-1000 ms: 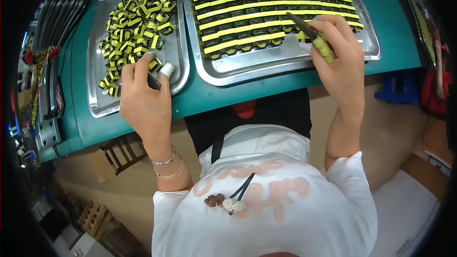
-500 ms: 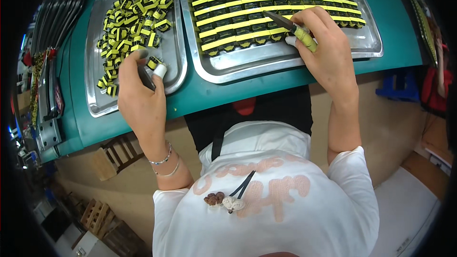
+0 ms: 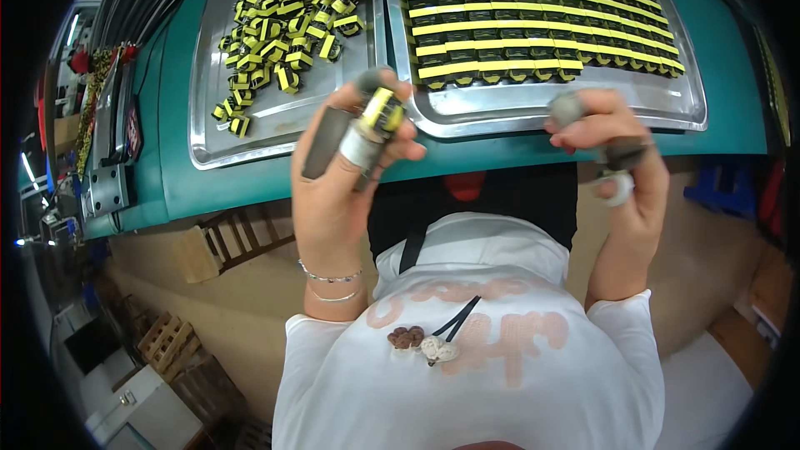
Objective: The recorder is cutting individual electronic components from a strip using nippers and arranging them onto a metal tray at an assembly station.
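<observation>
Pinched between the thumb and fingers of my left hand (image 3: 333, 167) is a small black transformer (image 3: 382, 112) with a yellow tape band. The thumb has a white wrap, and the index finger a grey cover. This hand is raised near the front of the left tray (image 3: 208, 150). My right hand (image 3: 621, 150) hovers at the near edge of the right tray (image 3: 533, 121), its fingers curled and partly smeared by motion. Something dark shows among these fingers; whether it is the knife from before, I cannot make out.
Loose transformers (image 3: 292, 17) lie heaped in the left tray. Straight rows of similar transformers (image 3: 508, 42) fill much of the right tray. Both trays rest on a green tabletop (image 3: 167, 192). Dark cables (image 3: 142, 0) and a metal bracket (image 3: 108, 187) are at the left.
My left hand has lifted away from the heap and turned, bringing up a transformer. My right hand has drawn back from the rows toward me; the knife no longer shows clearly. The view has shifted.
</observation>
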A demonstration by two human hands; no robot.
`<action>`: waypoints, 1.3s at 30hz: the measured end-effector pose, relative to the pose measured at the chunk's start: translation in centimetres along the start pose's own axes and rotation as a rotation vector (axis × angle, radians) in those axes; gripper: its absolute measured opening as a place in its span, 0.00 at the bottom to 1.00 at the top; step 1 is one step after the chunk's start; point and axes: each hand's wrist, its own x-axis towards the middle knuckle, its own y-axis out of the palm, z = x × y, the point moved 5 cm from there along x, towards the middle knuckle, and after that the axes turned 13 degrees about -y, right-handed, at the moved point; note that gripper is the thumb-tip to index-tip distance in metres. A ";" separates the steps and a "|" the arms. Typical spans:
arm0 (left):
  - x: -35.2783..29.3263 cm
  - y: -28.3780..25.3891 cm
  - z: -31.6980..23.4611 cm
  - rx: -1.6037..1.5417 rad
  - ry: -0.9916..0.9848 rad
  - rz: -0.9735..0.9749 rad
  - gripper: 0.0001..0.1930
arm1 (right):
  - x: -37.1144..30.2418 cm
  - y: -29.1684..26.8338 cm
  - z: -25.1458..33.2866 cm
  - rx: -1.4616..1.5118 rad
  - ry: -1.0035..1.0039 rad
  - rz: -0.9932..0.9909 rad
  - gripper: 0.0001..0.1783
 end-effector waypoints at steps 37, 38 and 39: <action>-1.4 3.2 2.9 -0.053 -0.096 0.037 0.20 | 0.8 2.3 0.3 -0.697 -0.280 0.351 0.18; -1.4 3.3 2.8 -0.051 -0.094 0.037 0.20 | 0.7 2.3 0.4 -0.697 -0.282 0.350 0.18; -1.4 3.3 2.8 -0.054 -0.086 0.025 0.20 | 0.6 2.2 0.5 -0.706 -0.266 0.356 0.18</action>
